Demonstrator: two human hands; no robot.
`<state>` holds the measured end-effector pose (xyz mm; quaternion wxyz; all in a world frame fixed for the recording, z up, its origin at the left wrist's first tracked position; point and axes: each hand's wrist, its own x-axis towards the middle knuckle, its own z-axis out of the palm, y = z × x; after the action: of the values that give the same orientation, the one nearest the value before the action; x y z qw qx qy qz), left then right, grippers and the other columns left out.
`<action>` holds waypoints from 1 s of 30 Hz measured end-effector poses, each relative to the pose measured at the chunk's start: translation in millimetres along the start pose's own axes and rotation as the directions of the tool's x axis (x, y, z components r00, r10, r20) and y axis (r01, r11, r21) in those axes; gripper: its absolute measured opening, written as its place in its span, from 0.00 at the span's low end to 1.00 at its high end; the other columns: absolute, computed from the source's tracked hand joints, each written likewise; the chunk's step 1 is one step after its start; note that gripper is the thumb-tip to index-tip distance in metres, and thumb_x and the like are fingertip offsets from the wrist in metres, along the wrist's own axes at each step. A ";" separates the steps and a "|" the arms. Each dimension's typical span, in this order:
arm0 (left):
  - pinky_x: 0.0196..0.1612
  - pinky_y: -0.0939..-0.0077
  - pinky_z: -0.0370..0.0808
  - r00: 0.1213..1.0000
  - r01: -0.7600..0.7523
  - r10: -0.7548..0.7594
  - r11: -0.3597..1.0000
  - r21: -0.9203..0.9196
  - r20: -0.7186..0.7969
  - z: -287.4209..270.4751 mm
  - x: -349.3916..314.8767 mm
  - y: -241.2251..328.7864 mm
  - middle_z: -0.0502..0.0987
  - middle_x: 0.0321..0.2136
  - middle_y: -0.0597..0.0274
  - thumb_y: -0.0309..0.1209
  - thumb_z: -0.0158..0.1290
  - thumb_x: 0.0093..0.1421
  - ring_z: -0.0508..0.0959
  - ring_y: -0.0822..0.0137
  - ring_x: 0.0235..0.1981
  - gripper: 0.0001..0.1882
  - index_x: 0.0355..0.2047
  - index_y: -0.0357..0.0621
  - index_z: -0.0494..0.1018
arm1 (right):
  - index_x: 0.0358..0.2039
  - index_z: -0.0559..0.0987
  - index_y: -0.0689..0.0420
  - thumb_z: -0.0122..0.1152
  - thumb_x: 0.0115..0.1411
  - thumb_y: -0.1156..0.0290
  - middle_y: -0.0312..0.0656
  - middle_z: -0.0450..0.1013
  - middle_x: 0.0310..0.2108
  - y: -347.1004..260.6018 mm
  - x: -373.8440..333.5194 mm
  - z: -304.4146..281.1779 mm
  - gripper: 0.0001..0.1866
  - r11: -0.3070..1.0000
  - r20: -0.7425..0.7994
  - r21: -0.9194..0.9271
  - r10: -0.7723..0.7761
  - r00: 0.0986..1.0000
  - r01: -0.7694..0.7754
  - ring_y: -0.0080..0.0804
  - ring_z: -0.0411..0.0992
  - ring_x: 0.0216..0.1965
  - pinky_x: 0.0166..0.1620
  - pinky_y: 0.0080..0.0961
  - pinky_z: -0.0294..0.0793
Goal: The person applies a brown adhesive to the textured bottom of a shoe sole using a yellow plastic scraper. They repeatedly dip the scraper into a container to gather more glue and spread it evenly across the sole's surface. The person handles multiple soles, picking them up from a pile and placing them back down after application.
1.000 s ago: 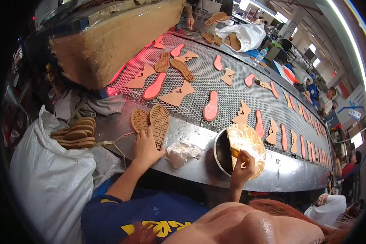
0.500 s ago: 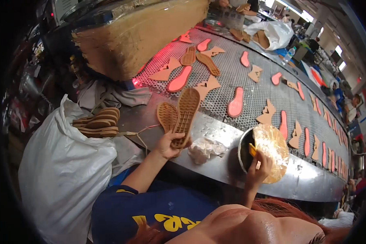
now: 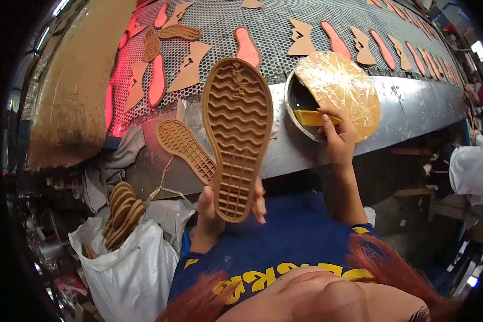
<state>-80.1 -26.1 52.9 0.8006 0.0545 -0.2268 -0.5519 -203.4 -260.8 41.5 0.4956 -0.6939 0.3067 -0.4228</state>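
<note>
the brown shoe sole (image 3: 237, 134) was held up in front of the metal ledge (image 3: 413, 102), upright and leaning slightly, its tread facing the camera. wavy ridges crossed the broad forepart, a square grid filled the narrower heel, and a plain raised rim ran all round. near the toe the wavy pattern was broken by a small irregular patch. a second brown sole (image 3: 182, 146) with similar tread lay slanted on the ledge, just left of it.

the left hand (image 3: 209, 212) gripped the heel end, spread about as wide as the heel, with the thumb along one edge and fingertips curled round the other. the right hand (image 3: 338, 137) was closed, thumb against fingers, on a flat yellow tool (image 3: 310, 117), which reached over the uncovered part of a metal pot (image 3: 291, 110). a round tan lid (image 3: 354, 96) with a shiny, creased film covered the rest.

the left palm was hidden behind the sole, as was the sole's other face. the pot's contents were too dark to make out, and whether the tool touched them could not be told. the mesh belt (image 3: 220, 40), bearing pink-faced soles (image 3: 248, 47), was cut off at the top.
</note>
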 end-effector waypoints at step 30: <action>0.29 0.72 0.79 0.924 0.299 -0.254 0.946 0.124 -0.286 13.1 2.1 -7.7 0.68 0.49 0.44 0.54 0.24 0.68 0.77 0.60 0.37 0.34 0.61 0.39 0.53 | 0.44 0.73 0.65 0.54 0.63 0.73 0.50 0.71 0.46 -55.7 -2.8 57.8 0.11 0.868 -0.042 0.315 -0.392 0.919 0.384 0.33 0.69 0.48 0.52 0.26 0.66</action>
<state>-91.6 -28.8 62.7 0.7304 0.2260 -0.1522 -0.6264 -152.8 -215.9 84.7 0.5090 -0.6575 0.0833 -0.5492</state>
